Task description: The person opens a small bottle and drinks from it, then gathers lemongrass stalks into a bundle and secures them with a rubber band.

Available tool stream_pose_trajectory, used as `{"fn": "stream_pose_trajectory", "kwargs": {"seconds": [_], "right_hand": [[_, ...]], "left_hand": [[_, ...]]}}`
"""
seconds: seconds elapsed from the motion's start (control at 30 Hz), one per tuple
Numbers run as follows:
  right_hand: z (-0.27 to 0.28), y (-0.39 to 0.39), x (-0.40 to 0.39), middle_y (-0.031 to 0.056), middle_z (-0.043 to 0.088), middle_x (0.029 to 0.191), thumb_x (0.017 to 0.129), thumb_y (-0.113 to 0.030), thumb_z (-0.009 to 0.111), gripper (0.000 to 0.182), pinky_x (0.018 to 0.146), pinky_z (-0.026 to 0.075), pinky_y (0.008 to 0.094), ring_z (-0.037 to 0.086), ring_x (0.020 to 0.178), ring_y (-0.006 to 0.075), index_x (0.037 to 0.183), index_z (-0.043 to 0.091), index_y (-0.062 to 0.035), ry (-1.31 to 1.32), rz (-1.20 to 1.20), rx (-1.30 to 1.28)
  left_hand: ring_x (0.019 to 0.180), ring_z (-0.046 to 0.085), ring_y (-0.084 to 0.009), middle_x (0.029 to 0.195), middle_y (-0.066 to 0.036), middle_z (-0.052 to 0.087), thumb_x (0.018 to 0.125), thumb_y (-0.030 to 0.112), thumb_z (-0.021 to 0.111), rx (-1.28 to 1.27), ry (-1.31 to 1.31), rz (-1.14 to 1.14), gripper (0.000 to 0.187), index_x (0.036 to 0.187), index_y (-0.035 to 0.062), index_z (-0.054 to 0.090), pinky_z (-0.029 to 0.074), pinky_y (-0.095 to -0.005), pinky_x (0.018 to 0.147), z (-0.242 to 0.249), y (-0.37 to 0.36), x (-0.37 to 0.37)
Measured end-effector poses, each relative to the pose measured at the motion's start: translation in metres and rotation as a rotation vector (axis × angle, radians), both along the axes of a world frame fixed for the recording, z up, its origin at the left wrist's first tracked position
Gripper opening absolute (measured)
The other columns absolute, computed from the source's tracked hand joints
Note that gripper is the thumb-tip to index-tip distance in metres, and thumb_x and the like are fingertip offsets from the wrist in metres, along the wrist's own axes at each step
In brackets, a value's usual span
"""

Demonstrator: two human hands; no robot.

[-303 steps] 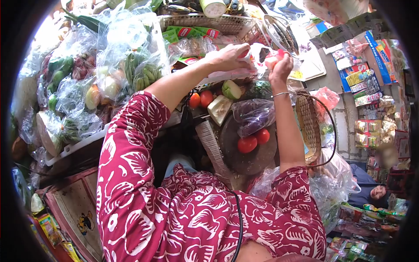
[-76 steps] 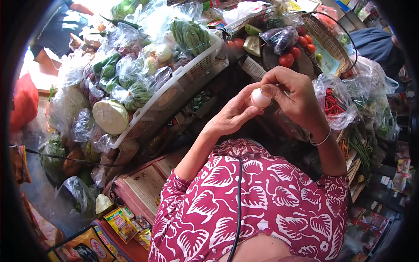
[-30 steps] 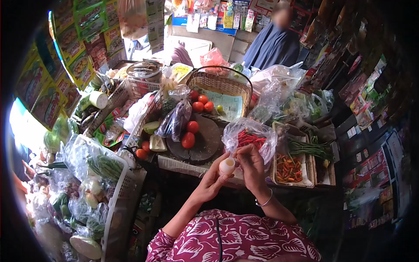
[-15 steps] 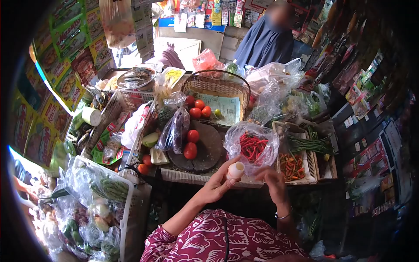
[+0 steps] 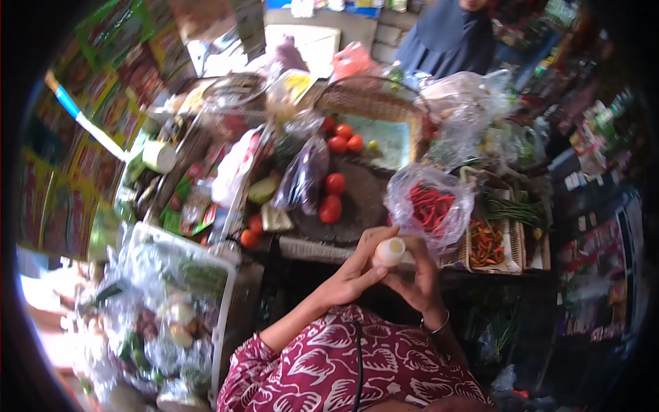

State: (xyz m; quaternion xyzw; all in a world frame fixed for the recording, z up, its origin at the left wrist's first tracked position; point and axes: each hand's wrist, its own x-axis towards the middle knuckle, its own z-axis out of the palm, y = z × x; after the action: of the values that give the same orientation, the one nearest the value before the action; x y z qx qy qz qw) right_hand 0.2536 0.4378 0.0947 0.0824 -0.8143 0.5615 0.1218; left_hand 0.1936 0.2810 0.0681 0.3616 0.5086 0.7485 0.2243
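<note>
In the head view my left hand [image 5: 350, 275] is closed around a small white bottle-like container [image 5: 390, 252], its round open top facing up toward me. My right hand [image 5: 419, 278], with a bangle at the wrist, has come up against the container's other side, fingers curved about it and thumb below. Just beyond the hands lies a clear plastic bag [image 5: 401, 196] of red chillies [image 5: 432, 208]. Farther left, tomatoes [image 5: 330, 209] and bagged eggplants [image 5: 302, 180] rest on or beside a dark round board [image 5: 360, 206].
A wicker basket [image 5: 415, 141] stands behind the board. Small trays of orange chillies [image 5: 487, 244] and green beans [image 5: 511, 209] sit at right. At lower left is a white crate [image 5: 223, 323] of bagged vegetables. A person in dark clothing [image 5: 446, 41] stands across the counter.
My right hand has moved left to meet the container in my left hand. The whole view has shifted and tilted, and it is blurrier.
</note>
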Motion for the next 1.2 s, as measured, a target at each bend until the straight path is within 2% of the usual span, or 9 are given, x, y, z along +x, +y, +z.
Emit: {"fn": "stream_pose_trajectory", "kwargs": {"seconds": [0.3, 0.43, 0.57, 0.7, 0.83, 0.97, 1.03, 1.1, 1.2], "right_hand": [[0.014, -0.028, -0.034, 0.0118, 0.056, 0.098, 0.068, -0.027, 0.075, 0.047, 0.081, 0.041, 0.0357, 0.051, 0.093, 0.0257, 0.102, 0.057, -0.0021, 0.177, 0.31, -0.002], [0.032, -0.04, -0.038, 0.0116, 0.055, 0.097, 0.064, -0.029, 0.076, 0.051, 0.08, 0.043, 0.035, 0.051, 0.093, 0.0245, 0.102, 0.057, -0.0017, 0.213, 0.56, 0.023], [0.052, -0.065, -0.038, 0.0128, 0.061, 0.093, 0.061, -0.026, 0.078, 0.049, 0.08, 0.045, 0.0354, 0.057, 0.089, 0.0256, 0.098, 0.058, -0.0007, 0.266, 0.882, -0.149], [0.078, -0.094, -0.028, 0.0143, 0.066, 0.088, 0.058, -0.022, 0.081, 0.049, 0.076, 0.049, 0.0346, 0.063, 0.081, 0.0253, 0.096, 0.059, 0.0013, 0.32, 1.189, -0.268], [0.099, -0.131, -0.018, 0.0164, 0.066, 0.088, 0.06, -0.026, 0.083, 0.053, 0.07, 0.052, 0.0334, 0.065, 0.079, 0.0249, 0.097, 0.06, 0.0049, 0.363, 1.566, -0.447], [0.116, -0.162, -0.007, 0.0138, 0.067, 0.089, 0.064, -0.026, 0.082, 0.048, 0.069, 0.052, 0.0336, 0.066, 0.08, 0.0244, 0.098, 0.062, 0.0025, 0.364, 1.769, -0.433], [0.117, -0.179, -0.001, 0.012, 0.067, 0.09, 0.064, -0.026, 0.082, 0.047, 0.07, 0.052, 0.0339, 0.066, 0.08, 0.0231, 0.098, 0.062, 0.0001, 0.395, 1.745, -0.441], [0.121, -0.199, 0.002, 0.0109, 0.067, 0.09, 0.064, -0.027, 0.082, 0.047, 0.07, 0.052, 0.0334, 0.066, 0.08, 0.022, 0.099, 0.063, -0.0011, 0.456, 1.78, -0.464], [0.133, -0.227, 0.005, 0.0098, 0.067, 0.089, 0.064, -0.027, 0.081, 0.044, 0.067, 0.052, 0.0317, 0.066, 0.079, 0.0206, 0.097, 0.064, -0.0017, 0.496, 1.797, -0.442]], "left_hand": [[0.129, 0.024, -0.0236, 0.133, -0.013, 0.027, 0.087, 0.038, 0.056, 0.07, 0.051, 0.305, 0.073, 0.143, 0.0052, 0.022, 0.017, -0.0364, 0.107, 0.031, -0.038, 0.032], [0.129, 0.022, -0.0243, 0.135, -0.013, 0.025, 0.079, 0.055, 0.06, 0.137, 0.069, 0.519, 0.09, 0.143, 0.0053, 0.02, 0.015, -0.0403, 0.107, 0.043, -0.046, 0.065], [0.125, 0.032, -0.0233, 0.137, -0.011, 0.023, 0.078, 0.062, 0.056, 0.064, -0.026, 0.812, 0.092, 0.143, 0.0062, 0.023, 0.024, -0.0412, 0.104, 0.048, -0.063, 0.113], [0.115, 0.044, -0.0188, 0.131, -0.01, 0.039, 0.091, 0.04, 0.05, -0.119, 0.022, 1.363, 0.059, 0.136, 0.0047, 0.036, 0.035, -0.0338, 0.097, 0.027, -0.086, 0.157], [0.103, 0.054, -0.0169, 0.119, -0.01, 0.053, 0.092, 0.024, 0.051, -0.167, -0.021, 1.78, 0.039, 0.124, 0.0016, 0.049, 0.044, -0.0297, 0.089, 0.008, -0.12, 0.209], [0.099, 0.057, -0.0145, 0.11, -0.009, 0.058, 0.093, 0.023, 0.051, -0.292, 0.102, 2.166, 0.033, 0.117, 0.0007, 0.053, 0.047, -0.0261, 0.084, 0.024, -0.187, 0.259], [0.099, 0.056, -0.0145, 0.11, -0.008, 0.059, 0.093, 0.026, 0.05, -0.36, 0.152, 2.361, 0.034, 0.115, 0.001, 0.054, 0.046, -0.0272, 0.086, 0.051, -0.227, 0.273], [0.101, 0.056, -0.0145, 0.112, -0.008, 0.058, 0.093, 0.028, 0.05, -0.398, 0.244, 2.385, 0.035, 0.115, 0.0018, 0.055, 0.046, -0.0283, 0.086, 0.078, -0.277, 0.283], [0.099, 0.056, -0.0154, 0.109, -0.008, 0.061, 0.09, 0.02, 0.052, -0.465, 0.319, 2.445, 0.028, 0.11, 0.0018, 0.059, 0.042, -0.0291, 0.089, 0.115, -0.362, 0.284]]}}
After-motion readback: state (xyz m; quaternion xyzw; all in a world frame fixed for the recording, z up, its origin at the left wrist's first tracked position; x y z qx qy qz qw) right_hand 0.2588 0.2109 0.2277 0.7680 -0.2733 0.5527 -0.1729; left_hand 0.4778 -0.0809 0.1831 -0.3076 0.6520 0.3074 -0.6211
